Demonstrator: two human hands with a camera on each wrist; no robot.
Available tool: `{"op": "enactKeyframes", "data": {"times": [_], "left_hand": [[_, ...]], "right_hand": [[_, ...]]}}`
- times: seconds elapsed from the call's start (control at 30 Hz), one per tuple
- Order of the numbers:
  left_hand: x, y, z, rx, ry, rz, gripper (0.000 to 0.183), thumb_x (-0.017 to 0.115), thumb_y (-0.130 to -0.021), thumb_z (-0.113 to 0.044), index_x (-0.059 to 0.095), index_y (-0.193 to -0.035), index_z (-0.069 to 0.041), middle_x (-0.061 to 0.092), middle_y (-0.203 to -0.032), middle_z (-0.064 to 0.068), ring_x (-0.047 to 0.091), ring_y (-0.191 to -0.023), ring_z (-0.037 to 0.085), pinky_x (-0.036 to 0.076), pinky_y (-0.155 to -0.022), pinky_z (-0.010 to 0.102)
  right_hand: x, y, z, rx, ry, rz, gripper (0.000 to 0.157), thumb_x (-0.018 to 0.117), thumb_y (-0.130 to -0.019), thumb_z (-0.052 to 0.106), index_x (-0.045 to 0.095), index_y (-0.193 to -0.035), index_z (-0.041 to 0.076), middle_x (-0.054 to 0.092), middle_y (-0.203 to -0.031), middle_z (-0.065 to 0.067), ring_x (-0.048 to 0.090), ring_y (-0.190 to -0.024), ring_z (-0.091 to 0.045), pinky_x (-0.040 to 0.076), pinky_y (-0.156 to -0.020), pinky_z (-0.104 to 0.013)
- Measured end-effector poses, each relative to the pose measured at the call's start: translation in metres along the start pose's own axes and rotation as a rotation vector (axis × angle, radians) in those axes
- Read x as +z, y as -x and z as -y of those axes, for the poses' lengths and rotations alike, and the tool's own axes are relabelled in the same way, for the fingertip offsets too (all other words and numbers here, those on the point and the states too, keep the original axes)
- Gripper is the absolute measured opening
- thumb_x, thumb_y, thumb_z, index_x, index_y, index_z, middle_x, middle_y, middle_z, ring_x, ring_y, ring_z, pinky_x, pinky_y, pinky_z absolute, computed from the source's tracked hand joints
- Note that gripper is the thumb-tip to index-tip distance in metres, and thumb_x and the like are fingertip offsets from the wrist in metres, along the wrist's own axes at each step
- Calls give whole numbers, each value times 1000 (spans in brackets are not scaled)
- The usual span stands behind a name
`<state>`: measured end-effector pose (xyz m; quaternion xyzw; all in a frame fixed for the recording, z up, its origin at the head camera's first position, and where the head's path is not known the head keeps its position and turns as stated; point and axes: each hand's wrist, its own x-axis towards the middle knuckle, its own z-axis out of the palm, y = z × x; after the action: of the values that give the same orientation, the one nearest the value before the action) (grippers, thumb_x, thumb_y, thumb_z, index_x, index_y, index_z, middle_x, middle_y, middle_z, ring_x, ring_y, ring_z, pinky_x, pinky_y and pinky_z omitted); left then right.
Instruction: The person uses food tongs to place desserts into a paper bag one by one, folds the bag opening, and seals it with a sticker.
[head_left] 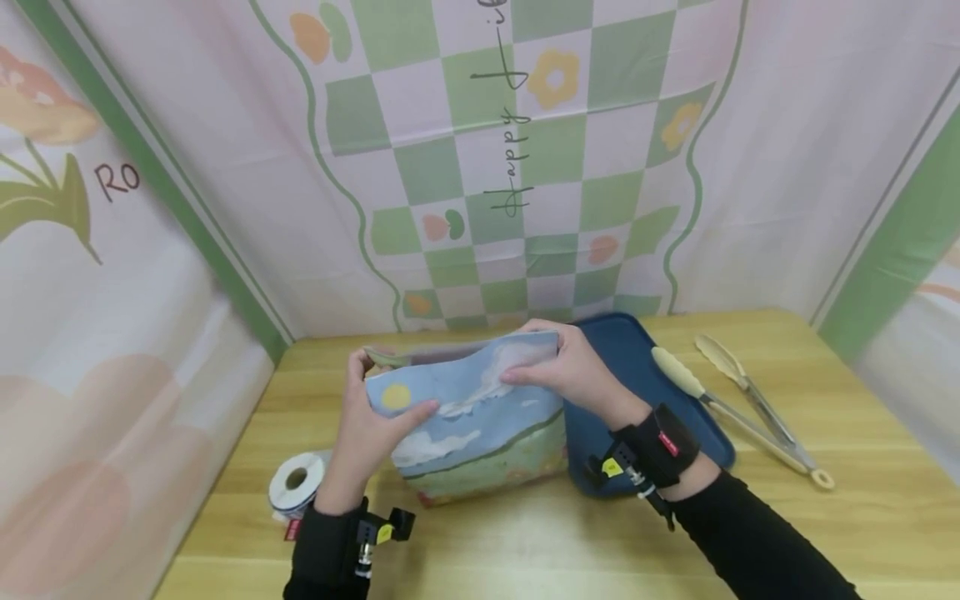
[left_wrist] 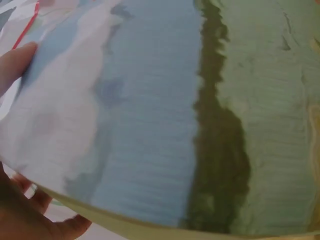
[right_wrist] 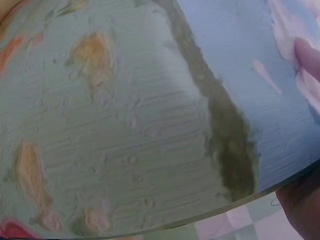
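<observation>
A soft bag (head_left: 480, 425) printed like a painted landscape, with blue sky, white clouds, a yellow sun and green hills, stands on the wooden table with its mouth uppermost. My left hand (head_left: 371, 433) holds its left top corner, thumb over the front and fingers behind the edge. At the right top corner my right hand (head_left: 570, 371) pinches the rim, its thumb on the printed cloud. Both wrist views are largely filled by the bag's painted side (left_wrist: 150, 100), with thumb and fingers at the border. What lies inside the bag is hidden.
To the right, a dark blue tray (head_left: 626, 358) lies partly behind the right forearm. Tongs (head_left: 757, 417) with cream tips rest at its right, overlapping the tray. A roll of white labels (head_left: 288, 479) sits beside the left wrist. Printed curtains (head_left: 525, 167) rise behind the table (head_left: 525, 550).
</observation>
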<state>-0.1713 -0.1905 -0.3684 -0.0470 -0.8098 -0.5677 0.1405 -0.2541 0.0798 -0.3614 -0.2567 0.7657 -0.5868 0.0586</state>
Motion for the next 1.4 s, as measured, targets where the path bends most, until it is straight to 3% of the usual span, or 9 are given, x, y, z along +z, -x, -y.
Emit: {"op": "enactKeyframes", "data": {"times": [0.23,0.47,0.63,0.73,0.8,0.9,1.03,1.17,1.4], "left_hand": [[3,-3,4,43,17,-12,61,81,-79,-20,40,-123,-12,37,-132,3,37,-123,16,28,-105,44],[8,-2,13,208,79,-91,19,76,-80,-2,57,-79,-1,41,-117,-3,41,-114,14,38,-93,24],[-3,2,23,215,63,59,44,73,-84,-5,47,-119,-7,35,-138,2,37,-133,23,33,-109,42],[-12,8,29,109,116,162,64,70,-88,-6,26,-133,-16,21,-150,5,11,-151,28,12,-119,56],[-17,11,33,28,180,170,68,69,-88,-4,20,-132,-21,20,-151,3,4,-154,26,7,-122,53],[-19,11,40,12,242,136,59,69,-86,0,33,-129,-17,33,-147,3,23,-149,22,15,-124,37],[-19,7,49,145,225,105,29,69,-83,6,61,-111,3,45,-141,3,41,-135,17,31,-114,21],[-17,4,55,239,220,72,21,68,-80,13,70,-100,8,48,-138,-1,45,-129,13,36,-108,17],[-18,5,48,174,143,115,19,68,-87,1,69,-106,4,45,-141,-2,43,-132,12,35,-110,18]], "right_hand": [[3,1,-2,-28,-28,18,34,82,-79,26,66,-107,17,67,-93,-6,63,-80,-22,51,-72,-35],[6,-1,-6,-64,-18,-37,32,82,-79,26,67,-106,16,69,-95,-4,64,-83,-19,51,-75,-31],[8,0,-10,-83,7,-98,37,82,-79,25,67,-111,17,70,-104,-1,66,-92,-15,51,-83,-29],[7,-1,-11,-75,11,-106,37,82,-79,25,67,-113,17,70,-102,-2,66,-90,-15,51,-81,-30],[7,-1,-12,-68,20,-103,37,82,-79,25,67,-112,17,69,-98,-3,66,-86,-16,51,-78,-30],[7,-2,-11,-61,32,-101,36,81,-80,25,67,-111,15,68,-92,-5,64,-80,-17,51,-73,-30],[7,-3,-11,-64,45,-113,35,81,-80,24,67,-110,13,67,-90,-6,63,-77,-16,50,-71,-29],[7,-2,-11,-74,56,-133,33,81,-80,22,67,-108,11,67,-87,-8,62,-73,-15,49,-69,-28],[9,-1,-14,-90,31,-142,27,79,-82,22,66,-102,10,65,-83,-6,61,-71,-15,48,-68,-27]]}}
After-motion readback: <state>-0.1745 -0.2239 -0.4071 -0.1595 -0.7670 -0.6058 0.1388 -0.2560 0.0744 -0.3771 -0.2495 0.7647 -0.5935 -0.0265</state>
